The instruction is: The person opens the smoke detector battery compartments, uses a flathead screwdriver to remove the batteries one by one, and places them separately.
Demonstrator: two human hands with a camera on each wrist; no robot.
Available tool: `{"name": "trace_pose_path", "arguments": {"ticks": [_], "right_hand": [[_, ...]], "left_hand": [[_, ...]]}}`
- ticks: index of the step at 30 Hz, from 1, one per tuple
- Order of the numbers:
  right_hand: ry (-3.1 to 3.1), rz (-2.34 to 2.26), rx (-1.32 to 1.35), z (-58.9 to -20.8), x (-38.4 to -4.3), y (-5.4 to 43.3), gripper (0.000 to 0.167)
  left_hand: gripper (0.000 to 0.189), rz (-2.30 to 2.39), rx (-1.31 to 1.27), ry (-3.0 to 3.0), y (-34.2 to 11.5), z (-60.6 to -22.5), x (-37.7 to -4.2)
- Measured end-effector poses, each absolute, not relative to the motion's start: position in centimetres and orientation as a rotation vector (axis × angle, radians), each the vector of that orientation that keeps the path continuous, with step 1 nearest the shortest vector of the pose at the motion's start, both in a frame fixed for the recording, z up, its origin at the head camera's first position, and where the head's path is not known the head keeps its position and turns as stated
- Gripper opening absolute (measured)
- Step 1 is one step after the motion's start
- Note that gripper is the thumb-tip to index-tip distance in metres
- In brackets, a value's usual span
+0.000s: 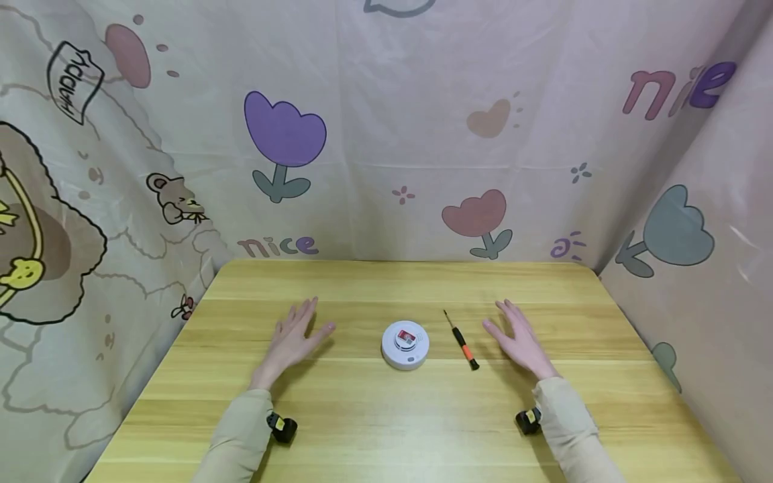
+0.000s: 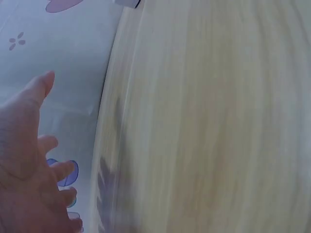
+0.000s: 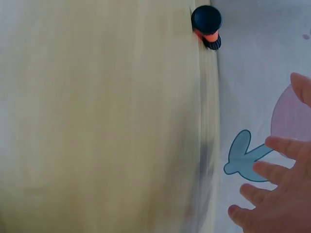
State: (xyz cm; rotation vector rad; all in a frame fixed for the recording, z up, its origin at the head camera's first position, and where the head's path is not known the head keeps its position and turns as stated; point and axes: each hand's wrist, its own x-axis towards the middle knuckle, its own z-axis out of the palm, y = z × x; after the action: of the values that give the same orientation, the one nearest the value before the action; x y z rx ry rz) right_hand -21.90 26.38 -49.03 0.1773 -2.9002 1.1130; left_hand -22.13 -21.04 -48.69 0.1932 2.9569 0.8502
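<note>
Hovering left hand: fingers spread, gripping nothing; white round device lies to its right, apart
White round device: on the table between the hands, red label on top
Screwdriver: between device and right hand, nearer the latter; long axis slants, tip far and left, black-and-orange handle near and right
Right hand: fingers spread, gripping nothing; screwdriver off its thumb side, leftward, not touching
Table: pale wood grain
Printed cloth: hangs behind and on both sides
</note>
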Motion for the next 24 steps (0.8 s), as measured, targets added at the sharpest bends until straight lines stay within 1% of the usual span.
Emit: {"name": "trace_pose_path", "arguments": {"ticks": [6,13,24], "right_hand": [[-2.867,1.17,0.235,-49.2,-21.8,25.8,0.071],[-2.865,1.198,0.291,-49.4,-21.5,25.4,0.068],[-2.818,1.246,0.434,-49.4,-21.2,24.1,0.064]], "left_hand": [[0.089,0.849,0.281,2.948,-20.3,-48.8,-22.1],[0.094,0.883,0.384,2.928,-19.8,-49.0,-21.9],[0.097,0.881,0.442,2.897,-18.2,-49.1,-21.6]]}}
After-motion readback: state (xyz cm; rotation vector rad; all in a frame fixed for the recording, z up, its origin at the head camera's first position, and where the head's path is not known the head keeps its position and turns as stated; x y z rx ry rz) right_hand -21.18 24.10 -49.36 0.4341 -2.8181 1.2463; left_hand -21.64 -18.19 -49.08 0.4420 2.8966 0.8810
